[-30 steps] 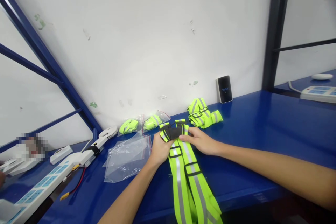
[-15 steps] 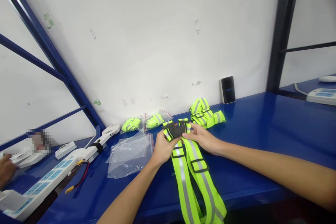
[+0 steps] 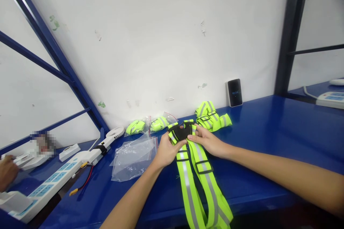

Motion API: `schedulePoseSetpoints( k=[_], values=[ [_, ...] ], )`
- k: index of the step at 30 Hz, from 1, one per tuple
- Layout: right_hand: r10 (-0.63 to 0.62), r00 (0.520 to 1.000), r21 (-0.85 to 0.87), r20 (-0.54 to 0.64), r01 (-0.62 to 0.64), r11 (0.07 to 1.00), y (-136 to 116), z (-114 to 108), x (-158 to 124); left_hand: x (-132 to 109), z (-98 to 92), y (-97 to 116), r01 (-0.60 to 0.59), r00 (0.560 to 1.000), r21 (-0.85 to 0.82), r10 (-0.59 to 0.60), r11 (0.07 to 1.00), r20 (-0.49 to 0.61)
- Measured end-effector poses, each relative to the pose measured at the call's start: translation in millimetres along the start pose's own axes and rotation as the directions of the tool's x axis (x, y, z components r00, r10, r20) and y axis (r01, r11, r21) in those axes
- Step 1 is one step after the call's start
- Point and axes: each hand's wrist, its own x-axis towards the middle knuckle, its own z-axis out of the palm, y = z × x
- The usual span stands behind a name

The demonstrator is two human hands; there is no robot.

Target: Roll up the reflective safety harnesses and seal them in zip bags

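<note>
A neon yellow reflective strap harness (image 3: 200, 182) lies on the blue shelf (image 3: 268, 139) and hangs over its front edge. My left hand (image 3: 167, 151) and my right hand (image 3: 207, 140) both pinch its black centre piece (image 3: 181, 132) at the far end, fingers closed on it. A folded yellow harness (image 3: 211, 116) lies just behind my right hand. Two bagged yellow harnesses (image 3: 149, 126) sit by the wall behind my left hand.
Empty clear zip bags (image 3: 134, 157) lie left of my hands. A white power strip (image 3: 59, 177) and a small white fan (image 3: 115, 133) lie further left. A dark phone (image 3: 234, 93) leans on the wall. Another person's hand (image 3: 6, 171) shows at the far left.
The view shifted slightly; my hands keep hold of the black piece and have turned it a little. The other person's hand came into view at the left.
</note>
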Motion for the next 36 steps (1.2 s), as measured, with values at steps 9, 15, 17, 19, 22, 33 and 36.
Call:
schedulePoseSetpoints(
  k=[9, 15, 17, 19, 22, 33, 36],
  values=[
    [-0.141, 0.981, -0.435, -0.136, 0.069, 0.898, 11, -11, 2, 1, 2.2, -9, 0.175, 0.982, -0.172, -0.161, 0.969, 0.096],
    [-0.115, 0.988, -0.429, -0.101, 0.061, 0.901, 8, -13, 2, 5, 5.5, -17, 0.141, 0.990, -0.270, -0.144, 0.952, 0.009],
    [-0.077, 0.990, -0.392, -0.116, 0.026, 0.920, 8, -14, 3, 4, 7.5, -20, 0.094, 0.993, -0.275, -0.109, 0.957, -0.040],
    [-0.062, 0.990, -0.353, -0.130, 0.012, 0.935, 9, -15, 4, 3, 9.6, -22, 0.054, 0.995, -0.257, -0.075, 0.965, -0.070],
    [-0.073, 0.987, -0.331, -0.140, 0.023, 0.943, 9, -15, 4, 0, 13.0, -21, -0.007, 0.993, -0.151, -0.011, 0.989, -0.117],
    [-0.052, 0.991, -0.108, -0.121, 0.039, 0.993, 2, 2, -2, -6, 16.3, -3, -0.023, 0.982, 0.157, 0.052, 0.987, -0.183],
    [-0.029, 0.987, -0.109, -0.156, 0.012, 0.994, -1, 6, -4, -7, 15.9, -4, -0.011, 0.982, 0.209, 0.049, 0.978, -0.181]
  ],
)
